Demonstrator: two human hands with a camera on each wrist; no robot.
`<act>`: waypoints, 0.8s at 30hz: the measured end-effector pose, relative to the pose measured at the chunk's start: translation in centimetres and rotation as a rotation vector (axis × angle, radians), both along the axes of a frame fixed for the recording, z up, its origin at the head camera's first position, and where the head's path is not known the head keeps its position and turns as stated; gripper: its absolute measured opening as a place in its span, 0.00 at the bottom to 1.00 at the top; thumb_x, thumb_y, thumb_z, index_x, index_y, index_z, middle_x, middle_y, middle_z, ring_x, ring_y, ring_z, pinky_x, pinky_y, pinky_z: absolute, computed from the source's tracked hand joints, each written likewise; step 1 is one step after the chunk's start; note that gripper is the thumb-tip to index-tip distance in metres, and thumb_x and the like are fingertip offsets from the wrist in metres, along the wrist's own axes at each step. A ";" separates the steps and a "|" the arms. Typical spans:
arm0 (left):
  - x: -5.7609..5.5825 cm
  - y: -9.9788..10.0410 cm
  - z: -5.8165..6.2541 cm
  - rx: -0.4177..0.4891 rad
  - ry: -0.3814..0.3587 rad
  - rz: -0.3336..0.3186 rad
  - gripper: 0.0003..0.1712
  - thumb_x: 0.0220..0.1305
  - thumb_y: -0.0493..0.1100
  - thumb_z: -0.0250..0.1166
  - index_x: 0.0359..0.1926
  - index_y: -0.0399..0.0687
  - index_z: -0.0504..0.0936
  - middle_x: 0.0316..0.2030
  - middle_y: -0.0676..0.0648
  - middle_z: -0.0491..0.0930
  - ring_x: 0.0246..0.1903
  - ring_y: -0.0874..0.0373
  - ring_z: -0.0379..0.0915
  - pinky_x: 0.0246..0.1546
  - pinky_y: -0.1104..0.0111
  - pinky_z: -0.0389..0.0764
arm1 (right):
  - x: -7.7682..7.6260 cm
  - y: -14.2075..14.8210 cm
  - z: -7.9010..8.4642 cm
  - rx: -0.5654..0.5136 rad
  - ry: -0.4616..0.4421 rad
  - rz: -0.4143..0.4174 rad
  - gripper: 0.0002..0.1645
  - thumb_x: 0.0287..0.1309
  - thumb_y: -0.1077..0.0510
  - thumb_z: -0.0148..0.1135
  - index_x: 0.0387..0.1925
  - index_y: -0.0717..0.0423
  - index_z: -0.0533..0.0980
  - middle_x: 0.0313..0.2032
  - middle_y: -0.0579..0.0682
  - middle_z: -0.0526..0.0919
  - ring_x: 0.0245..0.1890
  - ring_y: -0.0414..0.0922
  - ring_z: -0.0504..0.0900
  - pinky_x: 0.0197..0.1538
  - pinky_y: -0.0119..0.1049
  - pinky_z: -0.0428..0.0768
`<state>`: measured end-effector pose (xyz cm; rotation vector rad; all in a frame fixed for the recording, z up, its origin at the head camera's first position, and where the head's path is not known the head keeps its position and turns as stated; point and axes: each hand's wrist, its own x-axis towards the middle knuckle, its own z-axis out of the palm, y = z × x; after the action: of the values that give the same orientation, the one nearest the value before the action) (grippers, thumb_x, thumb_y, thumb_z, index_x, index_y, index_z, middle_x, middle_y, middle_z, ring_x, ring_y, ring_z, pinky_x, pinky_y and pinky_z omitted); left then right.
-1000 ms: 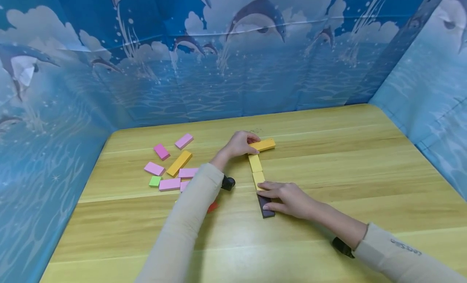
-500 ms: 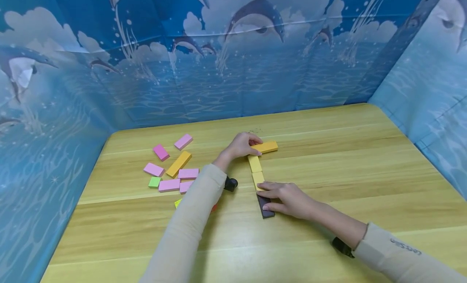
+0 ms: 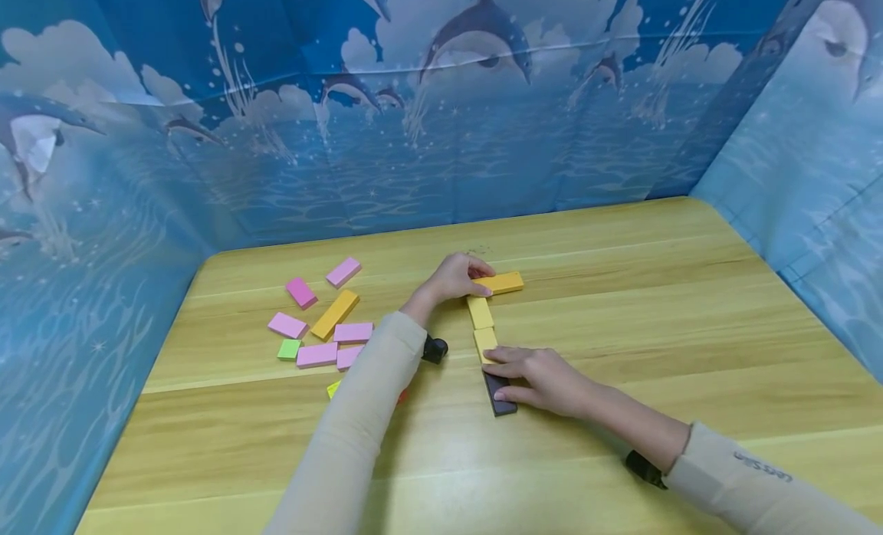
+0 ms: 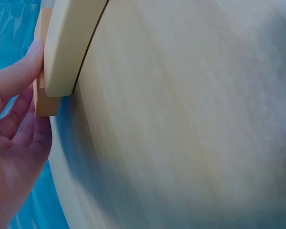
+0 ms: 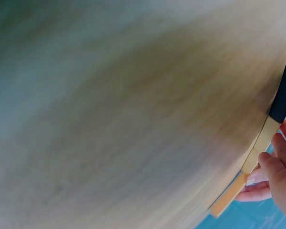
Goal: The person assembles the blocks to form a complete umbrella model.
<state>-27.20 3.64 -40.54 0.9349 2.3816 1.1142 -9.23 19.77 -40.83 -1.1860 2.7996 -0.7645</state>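
In the head view my left hand (image 3: 457, 276) pinches the left end of an orange block (image 3: 507, 282), thumb on the near side and fingers behind. In the left wrist view the same orange block (image 4: 46, 106) lies against a pale yellow block (image 4: 69, 52). Two yellow blocks (image 3: 480, 313) run end to end from it toward a black block (image 3: 500, 401). My right hand (image 3: 548, 380) rests across the row, fingertips around the joint of the nearer yellow block and the black block, thumb on the black block. Its fingers partly hide that joint.
Left of my left arm lie several loose blocks: pink ones (image 3: 317, 355), an orange one (image 3: 335, 314), a green one (image 3: 289, 349) and a yellow one (image 3: 333, 389). My left sleeve (image 3: 362, 416) covers part of this group, including a red piece (image 3: 403, 395). A dolphin-print curtain (image 3: 441, 152) surrounds the table (image 3: 621, 290).
My left hand has shifted the orange block slightly to the right in the first half second, then it stays about still. My right hand keeps its place on the row.
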 end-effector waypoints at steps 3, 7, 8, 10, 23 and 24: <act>0.0 0.2 0.0 0.025 0.002 0.031 0.15 0.57 0.34 0.66 0.47 0.38 0.82 0.43 0.43 0.81 0.41 0.55 0.75 0.42 0.73 0.74 | 0.0 0.0 0.0 0.000 0.002 0.000 0.24 0.55 0.53 0.64 0.52 0.62 0.77 0.55 0.59 0.76 0.57 0.54 0.73 0.54 0.49 0.72; 0.1 0.4 0.1 0.051 0.018 0.056 0.12 0.59 0.32 0.63 0.44 0.36 0.83 0.40 0.41 0.82 0.38 0.54 0.76 0.39 0.74 0.74 | 0.0 0.0 0.0 -0.002 -0.002 0.001 0.25 0.55 0.53 0.64 0.52 0.63 0.77 0.55 0.59 0.75 0.57 0.54 0.73 0.54 0.49 0.72; 0.1 0.5 0.1 0.049 0.020 0.054 0.12 0.59 0.32 0.63 0.44 0.36 0.83 0.40 0.41 0.82 0.38 0.54 0.76 0.39 0.74 0.74 | 0.0 0.0 0.0 -0.001 -0.003 0.001 0.25 0.55 0.53 0.64 0.52 0.63 0.77 0.55 0.59 0.75 0.57 0.54 0.73 0.54 0.49 0.72; 0.1 0.5 0.2 0.025 0.032 0.045 0.13 0.58 0.35 0.65 0.45 0.36 0.83 0.41 0.42 0.81 0.39 0.54 0.76 0.40 0.74 0.74 | 0.0 0.1 0.0 0.000 -0.007 -0.002 0.25 0.55 0.53 0.64 0.52 0.63 0.77 0.55 0.59 0.75 0.57 0.54 0.73 0.54 0.49 0.72; 0.1 1.1 0.0 -0.074 0.036 0.047 0.17 0.56 0.41 0.68 0.47 0.40 0.83 0.42 0.44 0.80 0.41 0.55 0.73 0.41 0.73 0.72 | 0.0 0.2 0.0 0.004 -0.013 -0.002 0.25 0.56 0.52 0.64 0.53 0.61 0.77 0.56 0.58 0.75 0.57 0.53 0.73 0.54 0.48 0.73; 0.1 1.1 0.0 -0.077 0.038 0.048 0.17 0.57 0.41 0.68 0.47 0.40 0.82 0.42 0.44 0.80 0.41 0.55 0.73 0.41 0.73 0.72 | 0.0 0.2 0.0 0.002 -0.011 0.001 0.25 0.56 0.52 0.64 0.53 0.61 0.77 0.56 0.58 0.75 0.57 0.53 0.73 0.54 0.48 0.73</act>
<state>-27.07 4.79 -40.56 0.8847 2.4705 1.0231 -9.26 19.92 -40.87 -1.1788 2.7899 -0.7663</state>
